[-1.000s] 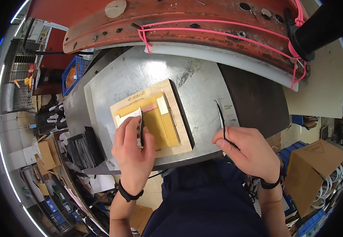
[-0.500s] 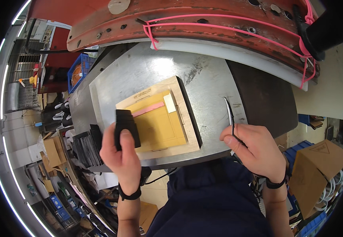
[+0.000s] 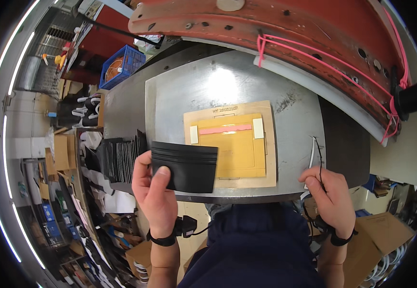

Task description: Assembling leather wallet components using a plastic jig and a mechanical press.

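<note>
My left hand (image 3: 156, 204) pinches a flat black leather-like card holder panel (image 3: 191, 170) by its left edge, thumb on top. Slot lines run across its upper part. The panel is held over the near left of a wooden die board (image 3: 270, 163) and hides that corner. Set on the board is a yellow plate (image 3: 244, 161) with a pink strip (image 3: 225, 129) and two cream pads (image 3: 258, 128). At the right, thumb and fingers of my right hand (image 3: 331, 194) are closed on thin black and white strips (image 3: 313, 156), above the metal plate's right part.
A row of black panels (image 3: 122, 158) stands on the table's left side. Behind the metal plate (image 3: 170, 105) is a red machine beam (image 3: 304, 29) with pink cord (image 3: 309, 48) and a white bar (image 3: 323, 101). A blue crate (image 3: 129, 65) sits far left, cardboard boxes (image 3: 386, 233) lower right.
My left hand has turned the black panel so its broad face shows. My right hand still holds the strips. The whole view has swung, shifting the table and machine in the picture.
</note>
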Action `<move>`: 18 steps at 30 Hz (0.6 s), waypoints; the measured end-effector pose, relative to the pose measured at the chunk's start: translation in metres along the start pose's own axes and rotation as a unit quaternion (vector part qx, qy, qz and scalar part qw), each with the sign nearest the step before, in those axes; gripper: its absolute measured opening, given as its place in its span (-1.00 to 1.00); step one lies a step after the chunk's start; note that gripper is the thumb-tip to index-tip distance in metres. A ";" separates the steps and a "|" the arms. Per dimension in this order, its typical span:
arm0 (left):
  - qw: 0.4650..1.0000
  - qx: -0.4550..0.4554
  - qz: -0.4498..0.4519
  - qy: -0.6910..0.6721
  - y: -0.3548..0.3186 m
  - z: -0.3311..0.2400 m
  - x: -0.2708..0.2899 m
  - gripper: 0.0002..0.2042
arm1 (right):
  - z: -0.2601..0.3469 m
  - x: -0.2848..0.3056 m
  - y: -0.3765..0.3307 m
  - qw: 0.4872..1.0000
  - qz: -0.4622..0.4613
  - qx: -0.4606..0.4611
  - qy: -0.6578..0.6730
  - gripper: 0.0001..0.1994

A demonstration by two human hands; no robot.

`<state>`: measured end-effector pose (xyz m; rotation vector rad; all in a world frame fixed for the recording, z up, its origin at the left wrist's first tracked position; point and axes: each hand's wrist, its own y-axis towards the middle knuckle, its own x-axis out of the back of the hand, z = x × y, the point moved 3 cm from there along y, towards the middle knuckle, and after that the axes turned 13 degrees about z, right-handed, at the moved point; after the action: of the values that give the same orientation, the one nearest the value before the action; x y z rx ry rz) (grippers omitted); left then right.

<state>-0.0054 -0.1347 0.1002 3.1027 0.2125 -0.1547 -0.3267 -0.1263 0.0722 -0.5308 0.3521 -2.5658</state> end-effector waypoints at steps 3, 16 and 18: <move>0.996 0.022 0.021 -0.087 -0.014 0.005 -0.006 -0.71 | 0.014 -0.011 -0.006 0.998 0.011 -0.043 0.035 -0.85; 0.914 0.215 0.096 -0.332 -0.040 0.039 -0.013 -0.66 | 0.062 -0.079 0.013 0.967 0.160 0.057 0.191 -0.75; 0.918 0.215 0.106 -0.317 -0.044 0.041 -0.009 -0.62 | 0.066 -0.082 0.014 0.968 0.160 0.058 0.187 -0.75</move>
<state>-0.0244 -0.0937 0.0589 3.2244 -0.2065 -1.3277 -0.2272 -0.1053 0.1013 0.0574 0.3776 -2.3406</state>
